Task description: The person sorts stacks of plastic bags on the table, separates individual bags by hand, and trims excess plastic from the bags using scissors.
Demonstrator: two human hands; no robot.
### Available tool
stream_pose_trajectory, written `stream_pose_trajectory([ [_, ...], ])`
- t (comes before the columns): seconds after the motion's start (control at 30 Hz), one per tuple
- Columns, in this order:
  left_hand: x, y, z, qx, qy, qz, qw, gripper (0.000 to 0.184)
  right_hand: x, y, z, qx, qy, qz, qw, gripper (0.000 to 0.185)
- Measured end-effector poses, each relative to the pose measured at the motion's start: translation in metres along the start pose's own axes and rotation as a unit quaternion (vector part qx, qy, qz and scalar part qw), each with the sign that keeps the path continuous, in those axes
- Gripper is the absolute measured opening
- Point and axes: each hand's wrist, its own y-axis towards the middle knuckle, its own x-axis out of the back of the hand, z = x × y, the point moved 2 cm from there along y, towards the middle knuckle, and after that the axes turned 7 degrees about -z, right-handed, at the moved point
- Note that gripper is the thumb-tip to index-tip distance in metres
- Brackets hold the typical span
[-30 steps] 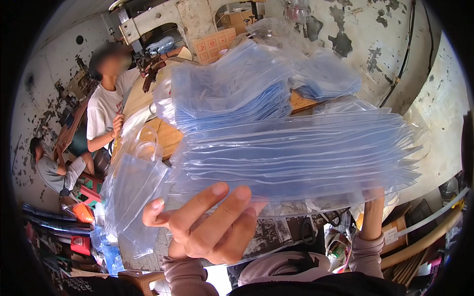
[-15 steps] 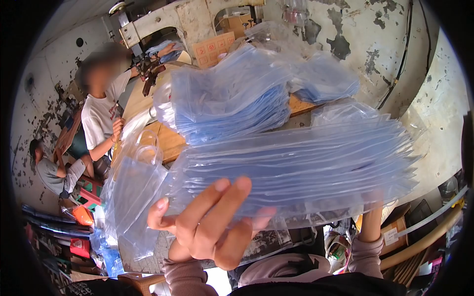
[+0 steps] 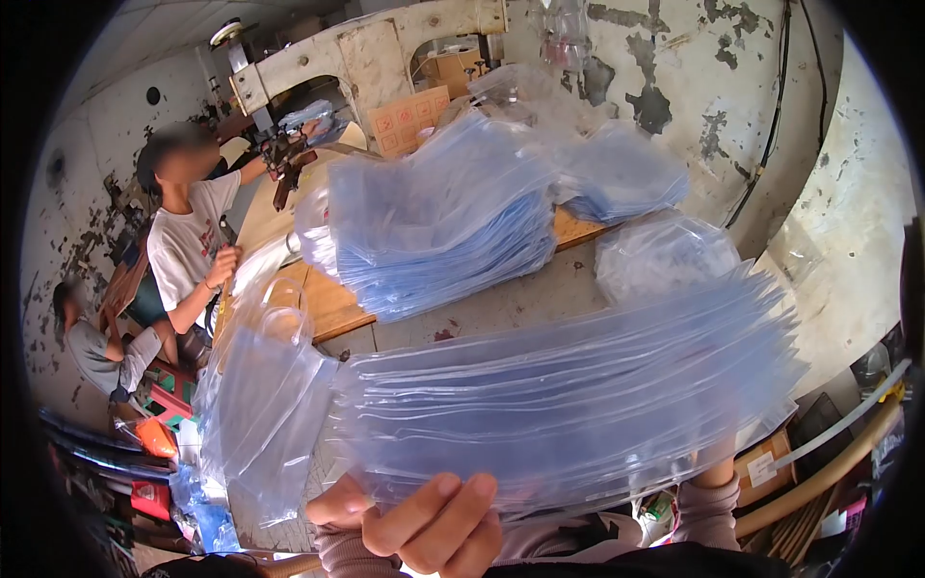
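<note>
A thick, fanned-out stack of clear bluish plastic sheets spans the front of the view, with ragged ends at the right. My left hand grips its lower left edge, fingers curled over the front. My right hand holds the right end from behind and below; it shows only dimly through the film and its fingers are mostly hidden. Left of the stack lies a clear plastic bag with loop handles, draped over the table edge.
Behind, a big pile of plastic sheets rests on a wooden board, near a bundle of clear film. A machine frame stands at the back. One person works at the left; another sits farther off.
The stack has come down and towards me, with both hands lower. Bare table now shows between it and the pile behind. My left fingers have closed onto the stack's lower edge.
</note>
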Motion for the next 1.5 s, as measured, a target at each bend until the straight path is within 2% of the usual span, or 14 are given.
stream_pose_trajectory([
  [0.57,-0.001,0.007,0.023,-0.182,0.018,0.085,0.980,0.055,-0.013,-0.002,0.014,0.010,-0.024,0.005,1.000,0.041],
  [0.63,-0.001,0.009,0.024,-0.172,0.040,0.067,0.982,0.057,-0.019,0.001,0.019,0.014,-0.029,0.014,0.999,0.040],
  [0.7,-0.004,0.016,0.023,0.000,0.072,-0.017,0.997,0.040,-0.026,0.003,0.026,0.019,-0.035,0.023,0.999,0.040],
  [0.77,-0.003,0.023,0.036,0.053,0.105,0.072,0.990,0.047,-0.033,0.007,0.034,0.025,-0.039,0.037,0.998,0.040],
  [0.83,-0.021,0.026,0.064,0.168,-0.067,-0.118,0.976,0.073,-0.041,0.010,0.041,0.028,-0.046,0.049,0.997,0.040],
  [0.87,-0.029,0.020,0.071,0.168,-0.072,-0.116,0.976,0.073,-0.045,0.011,0.045,0.030,-0.048,0.054,0.997,0.040],
  [0.93,-0.046,-0.003,0.088,0.330,-0.265,-0.136,0.896,0.106,-0.052,0.010,0.050,0.029,-0.053,0.065,0.996,0.040],
  [1.0,-0.049,-0.049,0.088,0.443,-0.371,-0.051,0.815,0.113,-0.057,0.006,0.052,0.026,-0.059,0.075,0.995,0.040],
  [1.13,-0.057,-0.162,0.068,0.645,-0.428,0.130,0.619,0.090,-0.064,-0.003,0.058,0.027,-0.067,0.088,0.994,0.040],
  [1.23,-0.050,-0.189,0.060,0.697,-0.434,0.182,0.540,0.074,-0.067,-0.006,0.065,0.031,-0.075,0.099,0.992,0.040],
  [1.33,-0.057,-0.174,0.063,0.685,-0.422,0.180,0.566,0.057,-0.071,-0.006,0.078,0.042,-0.083,0.104,0.990,0.040],
  [1.43,-0.065,-0.124,0.063,0.575,-0.375,0.153,0.711,0.038,-0.072,-0.003,0.095,0.058,-0.092,0.100,0.989,0.039],
  [1.47,-0.068,-0.109,0.060,0.576,-0.375,0.155,0.710,0.038,-0.072,-0.001,0.106,0.061,-0.095,0.096,0.989,0.038],
  [1.5,-0.069,-0.095,0.056,0.593,-0.424,0.104,0.677,0.036,-0.073,0.001,0.118,0.065,-0.099,0.093,0.989,0.036],
])
